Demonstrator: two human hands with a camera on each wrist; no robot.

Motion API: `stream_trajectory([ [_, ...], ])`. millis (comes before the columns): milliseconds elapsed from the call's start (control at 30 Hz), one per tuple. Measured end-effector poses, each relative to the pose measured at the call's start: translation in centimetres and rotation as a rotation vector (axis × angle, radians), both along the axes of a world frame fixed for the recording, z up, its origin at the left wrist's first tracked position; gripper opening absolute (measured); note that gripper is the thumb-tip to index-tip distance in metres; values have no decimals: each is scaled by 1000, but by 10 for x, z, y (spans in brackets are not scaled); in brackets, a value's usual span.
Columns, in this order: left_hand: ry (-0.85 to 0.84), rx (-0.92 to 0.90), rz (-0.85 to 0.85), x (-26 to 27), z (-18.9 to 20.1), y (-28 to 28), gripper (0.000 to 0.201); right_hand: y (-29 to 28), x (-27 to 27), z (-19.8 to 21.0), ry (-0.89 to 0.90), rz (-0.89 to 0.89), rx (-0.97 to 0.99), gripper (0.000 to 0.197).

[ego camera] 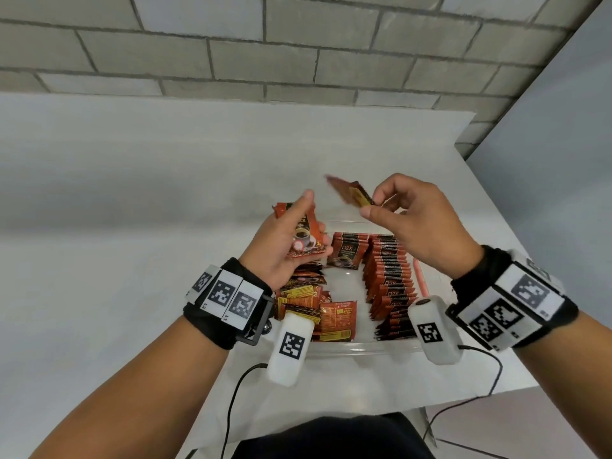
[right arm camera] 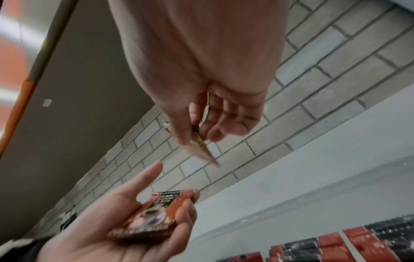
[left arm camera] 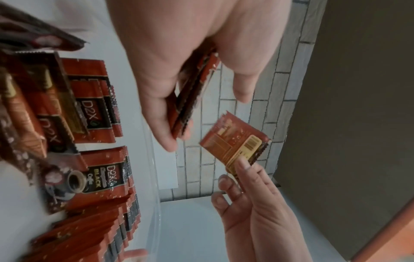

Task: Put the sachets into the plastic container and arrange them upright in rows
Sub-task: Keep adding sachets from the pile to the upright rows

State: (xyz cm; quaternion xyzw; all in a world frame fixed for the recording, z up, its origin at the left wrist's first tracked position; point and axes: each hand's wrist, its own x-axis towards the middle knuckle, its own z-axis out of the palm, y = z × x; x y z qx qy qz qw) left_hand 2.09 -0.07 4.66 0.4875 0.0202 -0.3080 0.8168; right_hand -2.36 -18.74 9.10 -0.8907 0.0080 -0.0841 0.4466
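- The small red-and-gold foil sachet (ego camera: 352, 196) is hanging in the air above the far edge of the clear plastic container (ego camera: 364, 346), pinched by one end so that its long axis is pointing away and to the left, toward the other hand.
- The right hand (ego camera: 420, 226) is pinching that sachet between thumb and forefinger, the remaining fingers curling loosely; it looks like two sachets pressed together, though blur is making that uncertain.
- The left hand (ego camera: 288, 246) is cupping a thin stack of red coffee-cup-printed sachets (ego camera: 306, 240), thumb lying over the top and fingers curling underneath, just left of and below the pinched one.
- The two hands are sitting near each other but apart; the free end of the pinched sachet is nearest the left thumb, so joining it to the stack seems the likely step.
- Inside the container, a long upright row of red-and-black sachets (ego camera: 390, 279) is standing along the right side, a short row (ego camera: 347, 251) at the far end, and loose flat sachets (ego camera: 318, 309) are lying jumbled on the left.
- The container is resting on a white table (ego camera: 132, 226) against a grey brick wall (ego camera: 265, 44).
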Motion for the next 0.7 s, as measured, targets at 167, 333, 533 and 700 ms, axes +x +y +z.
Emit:
stream_trajectory([
  [167,39,-104,-5,-3,2,-6,33,9,-17,-14,-140,141,-240,13],
  [333,-53,-101,-13,-4,2,-11,38,7,-21,-23,-94,196,-347,13],
  [533,-131,-51,-20,-2,0,-12,43,1,-17,-9,-126,137,-292,20],
  [700,-124,-52,-30,-1,1,-11,47,3,-5,-2,143,46,-242,45],
])
